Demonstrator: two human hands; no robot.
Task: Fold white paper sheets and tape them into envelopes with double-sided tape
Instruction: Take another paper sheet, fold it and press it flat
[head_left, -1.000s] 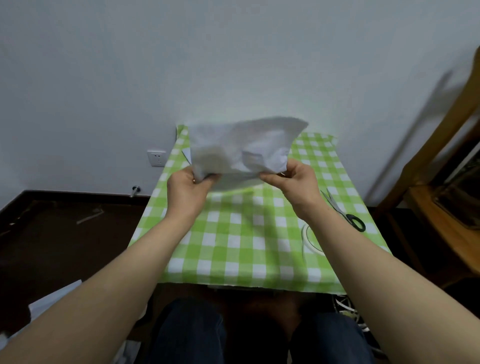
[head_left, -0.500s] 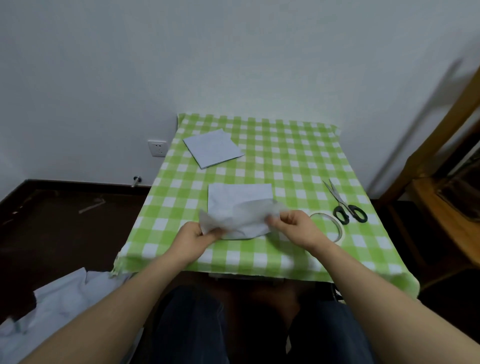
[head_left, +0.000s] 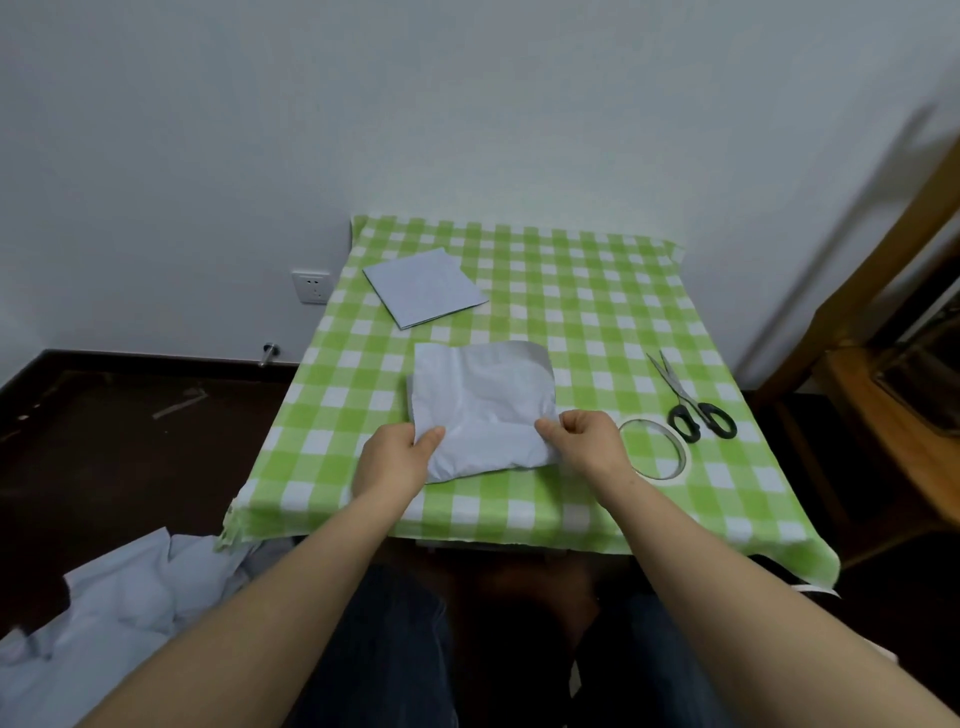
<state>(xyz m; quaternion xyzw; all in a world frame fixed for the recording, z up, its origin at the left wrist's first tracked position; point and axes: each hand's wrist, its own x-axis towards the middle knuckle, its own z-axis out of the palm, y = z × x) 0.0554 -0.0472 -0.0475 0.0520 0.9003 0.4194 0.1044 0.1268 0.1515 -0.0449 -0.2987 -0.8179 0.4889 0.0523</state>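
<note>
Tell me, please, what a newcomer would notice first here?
The green checked tablecloth dominates the centre, where the left hand and right hand pinch the near edge of a rumpled white paper sheet. Scissors and a tape roll lie right of it; a folded sheet rests back left.

Two hands at work, left hand (head_left: 395, 460) and right hand (head_left: 589, 439). Two white papers on the one table (head_left: 597, 291): a rumpled sheet (head_left: 483, 400) pinched in the fingers of both, a folded piece (head_left: 426, 293) well beyond the left fingers. One tape roll (head_left: 655, 451) just beside the right fingers, one pair of scissors (head_left: 688, 408) past it.
</note>
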